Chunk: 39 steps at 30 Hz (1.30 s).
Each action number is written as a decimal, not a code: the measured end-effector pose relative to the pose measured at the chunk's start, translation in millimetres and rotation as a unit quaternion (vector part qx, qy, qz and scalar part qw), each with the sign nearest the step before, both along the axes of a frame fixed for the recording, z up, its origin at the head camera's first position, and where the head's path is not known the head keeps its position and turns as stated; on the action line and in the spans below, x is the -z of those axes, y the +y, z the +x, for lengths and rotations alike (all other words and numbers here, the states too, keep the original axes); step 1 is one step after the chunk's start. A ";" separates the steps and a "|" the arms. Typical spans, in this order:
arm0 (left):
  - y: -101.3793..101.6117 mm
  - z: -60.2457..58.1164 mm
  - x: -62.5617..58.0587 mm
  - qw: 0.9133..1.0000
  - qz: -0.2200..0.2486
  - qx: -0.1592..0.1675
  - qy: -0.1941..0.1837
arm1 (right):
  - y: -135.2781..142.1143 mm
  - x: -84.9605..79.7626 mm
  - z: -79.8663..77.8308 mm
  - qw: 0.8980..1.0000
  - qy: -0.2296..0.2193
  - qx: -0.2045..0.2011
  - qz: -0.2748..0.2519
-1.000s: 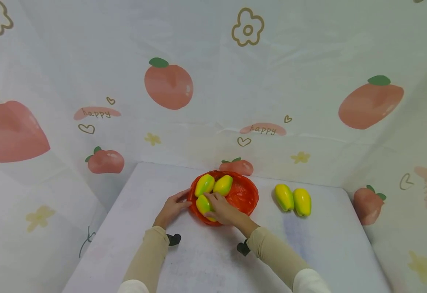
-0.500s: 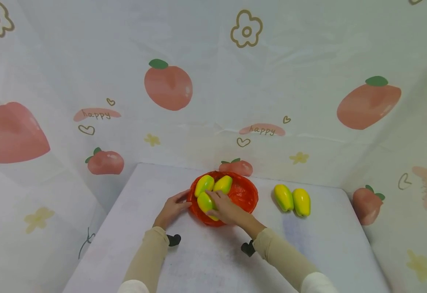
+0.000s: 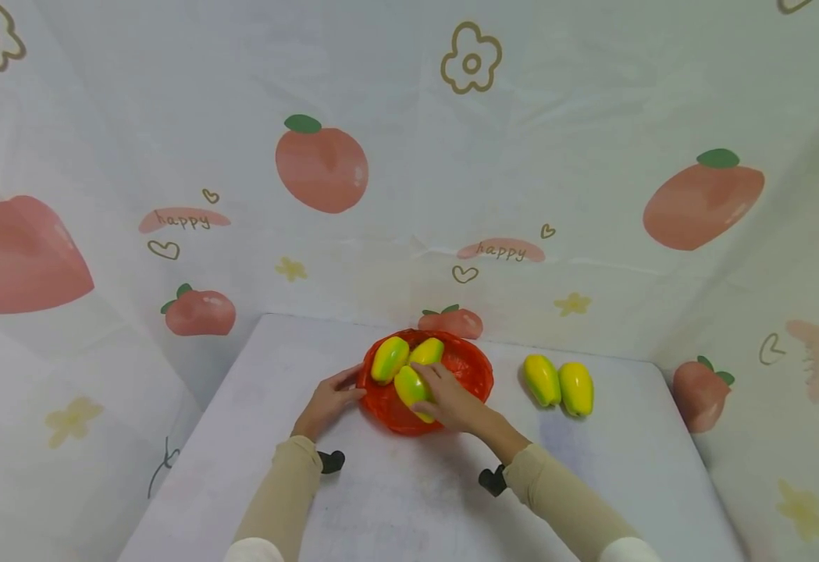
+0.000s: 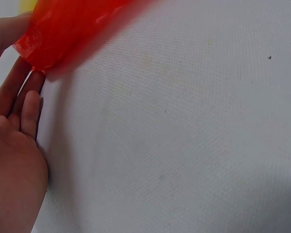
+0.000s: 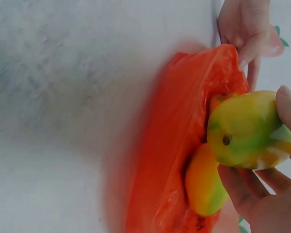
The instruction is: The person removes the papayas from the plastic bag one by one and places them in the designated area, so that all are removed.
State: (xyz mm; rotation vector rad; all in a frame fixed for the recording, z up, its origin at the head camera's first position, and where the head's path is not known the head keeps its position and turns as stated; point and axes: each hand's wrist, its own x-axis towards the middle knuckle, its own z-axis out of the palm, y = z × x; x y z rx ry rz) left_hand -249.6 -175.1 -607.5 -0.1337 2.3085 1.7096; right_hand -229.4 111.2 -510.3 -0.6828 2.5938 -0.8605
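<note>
A red plastic bag (image 3: 475, 359) stands on the table, its mouth spread round like a bowl. My left hand (image 3: 328, 402) holds its left rim; in the left wrist view the thumb lies over the red plastic (image 4: 77, 34), with fingers behind it. My right hand (image 3: 451, 398) grips a yellow-green papaya (image 3: 411, 384) over the bag's opening, thumb on one side and fingers on the other. The right wrist view shows the end of this papaya (image 5: 245, 131), with another papaya (image 5: 206, 179) below it inside the bag. Two papayas (image 3: 389, 359) lie behind the held one.
To the right of the bag, two more yellow papayas (image 3: 542, 380) lie side by side on the white-covered table (image 3: 395, 499). A fruit-print curtain (image 3: 409, 156) rises directly behind the table and along both sides. A black piece (image 3: 493, 479) sits at the right wrist.
My right hand has shifted a little to the right, carrying the papaya away from the bag's left side. My left hand stays at the rim.
</note>
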 end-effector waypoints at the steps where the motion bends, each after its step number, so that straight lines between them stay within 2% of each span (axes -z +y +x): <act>1: 0.1 0.1 -0.3 1.000 0.000 0.000 0.001 | 2.2 -0.1 0.4 1.000 -0.002 0.006 -0.001; 11: 0.5 0.5 -1.5 1.000 -0.005 0.004 0.011 | 23.4 -2.1 2.1 0.999 -0.002 0.049 -0.004; 21: 1.5 1.3 -5.4 1.000 0.002 -0.001 -0.003 | 41.7 -5.3 5.2 0.997 0.003 0.076 -0.010; 29: 1.9 0.4 -6.2 1.000 0.002 0.002 -0.001 | 59.7 -3.1 5.6 0.995 0.005 0.104 0.000; 39: -1.7 -0.1 -1.8 1.000 0.012 0.005 0.001 | 85.5 2.0 8.1 0.991 0.017 0.128 0.026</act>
